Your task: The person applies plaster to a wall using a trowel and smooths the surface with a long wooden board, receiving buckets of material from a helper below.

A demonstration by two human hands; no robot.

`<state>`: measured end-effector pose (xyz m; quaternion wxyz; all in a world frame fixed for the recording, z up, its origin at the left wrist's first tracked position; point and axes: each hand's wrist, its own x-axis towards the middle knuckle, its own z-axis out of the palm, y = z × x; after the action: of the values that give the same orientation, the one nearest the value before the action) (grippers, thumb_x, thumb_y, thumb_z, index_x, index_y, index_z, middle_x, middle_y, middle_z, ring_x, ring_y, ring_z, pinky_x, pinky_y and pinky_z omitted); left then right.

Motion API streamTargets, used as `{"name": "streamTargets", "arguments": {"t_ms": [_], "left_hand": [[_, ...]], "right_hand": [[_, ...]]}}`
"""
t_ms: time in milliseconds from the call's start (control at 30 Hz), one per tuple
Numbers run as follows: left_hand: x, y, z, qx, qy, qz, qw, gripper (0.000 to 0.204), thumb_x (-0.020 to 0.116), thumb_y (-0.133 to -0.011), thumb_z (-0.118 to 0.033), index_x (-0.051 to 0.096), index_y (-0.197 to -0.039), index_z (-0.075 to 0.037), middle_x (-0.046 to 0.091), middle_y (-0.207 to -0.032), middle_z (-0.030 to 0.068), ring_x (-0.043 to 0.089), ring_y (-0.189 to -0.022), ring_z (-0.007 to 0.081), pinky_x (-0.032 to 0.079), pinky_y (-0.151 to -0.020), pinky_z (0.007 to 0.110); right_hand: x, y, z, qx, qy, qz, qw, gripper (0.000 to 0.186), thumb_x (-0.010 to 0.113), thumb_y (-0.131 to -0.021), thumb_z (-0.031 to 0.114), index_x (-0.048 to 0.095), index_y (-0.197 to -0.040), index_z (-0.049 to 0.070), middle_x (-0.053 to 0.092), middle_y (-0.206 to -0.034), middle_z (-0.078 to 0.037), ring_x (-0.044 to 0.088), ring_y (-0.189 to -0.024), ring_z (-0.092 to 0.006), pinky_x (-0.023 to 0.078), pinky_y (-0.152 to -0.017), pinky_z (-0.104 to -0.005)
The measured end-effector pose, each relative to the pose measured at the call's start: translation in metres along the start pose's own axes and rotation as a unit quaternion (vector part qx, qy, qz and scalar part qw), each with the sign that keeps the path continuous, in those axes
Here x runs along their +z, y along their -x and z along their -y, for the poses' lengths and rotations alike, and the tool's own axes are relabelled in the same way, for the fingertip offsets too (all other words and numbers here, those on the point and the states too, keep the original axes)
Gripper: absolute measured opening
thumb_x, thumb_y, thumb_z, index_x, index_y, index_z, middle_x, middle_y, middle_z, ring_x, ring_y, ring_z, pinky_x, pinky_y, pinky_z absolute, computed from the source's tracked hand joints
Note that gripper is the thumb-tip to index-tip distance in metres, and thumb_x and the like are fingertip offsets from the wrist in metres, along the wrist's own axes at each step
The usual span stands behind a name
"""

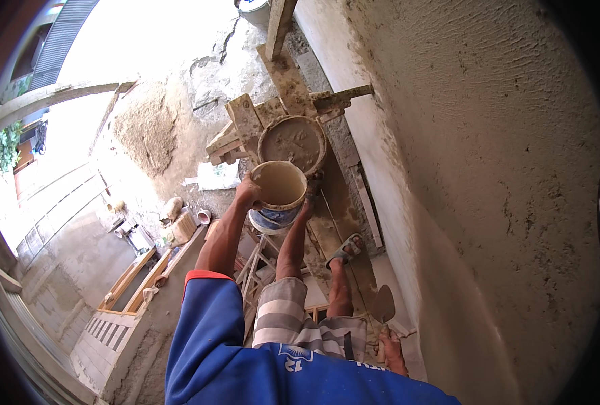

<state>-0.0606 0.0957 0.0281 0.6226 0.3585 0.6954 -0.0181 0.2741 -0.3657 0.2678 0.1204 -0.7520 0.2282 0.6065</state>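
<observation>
Bucket (pixel 279 192) empty, gripped at rim by left hand (pixel 247 192); trowel (pixel 383 305) clasped in right hand (pixel 392 347); wall (pixel 489 169) plaster coat unfinished.

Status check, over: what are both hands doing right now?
Left hand grips rim of bucket, lifted above mortar pan. Right hand holds trowel, low by wall. Nothing between bucket and pan.

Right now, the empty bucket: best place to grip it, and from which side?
By the rim of the bucket, from the person's left, where the left hand already holds it. It's open-topped and upright, so the lip is exposed; I can't make out a handle.
</observation>
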Motion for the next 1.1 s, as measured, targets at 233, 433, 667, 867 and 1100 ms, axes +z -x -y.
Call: {"name": "streamTargets", "arguments": {"t_ms": [233, 433, 667, 867, 1100], "left_hand": [[-0.026, -0.037, 0.069, -0.05, 0.077, 0.021, 0.996, 0.038, 0.046, -0.076, 0.0, 0.048, -0.114, 0.0, 0.055, -0.065, 0.0151, 0.053, -0.038, 0.0251, 0.044, -0.03, 0.035], [-0.023, -0.036, 0.059, -0.006, 0.046, 0.03, 0.999, 0.039, 0.044, -0.075, 0.0, 0.049, -0.113, 0.0, 0.056, -0.069, 0.0158, 0.054, -0.038, 0.0247, 0.044, -0.03, 0.034], [-0.022, -0.04, 0.056, -0.015, -0.021, 0.01, 1.0, 0.038, 0.043, -0.075, 0.0, 0.049, -0.113, 0.001, 0.056, -0.07, 0.0153, 0.054, -0.038, 0.0249, 0.043, -0.029, 0.035], [-0.028, -0.055, 0.079, 0.031, 0.035, 0.024, 0.999, 0.036, 0.041, -0.077, 0.001, 0.049, -0.112, 0.002, 0.057, -0.072, 0.0156, 0.053, -0.036, 0.0254, 0.044, -0.028, 0.035], [-0.036, -0.042, 0.067, -0.028, 0.059, 0.042, 0.997, 0.032, 0.047, -0.082, -0.005, 0.049, -0.113, 0.002, 0.057, -0.075, 0.0139, 0.054, -0.038, 0.0237, 0.044, -0.028, 0.033]], "right_hand": [[0.001, -0.004, 0.007, 0.009, 0.003, 0.02, 1.0, 0.03, 0.059, -0.079, 0.016, 0.05, -0.107, 0.01, 0.053, -0.062, -0.003, 0.051, -0.044, -0.0139, 0.042, -0.038, -0.0288], [-0.002, -0.015, -0.004, -0.01, 0.02, 0.026, 0.999, 0.029, 0.054, -0.081, 0.017, 0.049, -0.108, 0.008, 0.053, -0.062, -0.005, 0.052, -0.044, -0.0168, 0.044, -0.038, -0.0317], [0.01, -0.007, 0.01, 0.005, -0.009, 0.03, 0.999, 0.028, 0.056, -0.08, 0.017, 0.049, -0.106, 0.009, 0.053, -0.061, -0.005, 0.051, -0.044, -0.0157, 0.043, -0.038, -0.0304], [0.021, 0.001, 0.022, -0.006, 0.006, 0.016, 1.0, 0.032, 0.057, -0.08, 0.017, 0.049, -0.11, 0.007, 0.054, -0.065, -0.003, 0.052, -0.045, -0.0139, 0.043, -0.039, -0.0291], [0.023, -0.01, 0.019, -0.015, 0.007, 0.026, 1.0, 0.036, 0.056, -0.08, 0.017, 0.05, -0.114, 0.006, 0.055, -0.07, -0.003, 0.051, -0.045, -0.0124, 0.043, -0.04, -0.0283]]}}
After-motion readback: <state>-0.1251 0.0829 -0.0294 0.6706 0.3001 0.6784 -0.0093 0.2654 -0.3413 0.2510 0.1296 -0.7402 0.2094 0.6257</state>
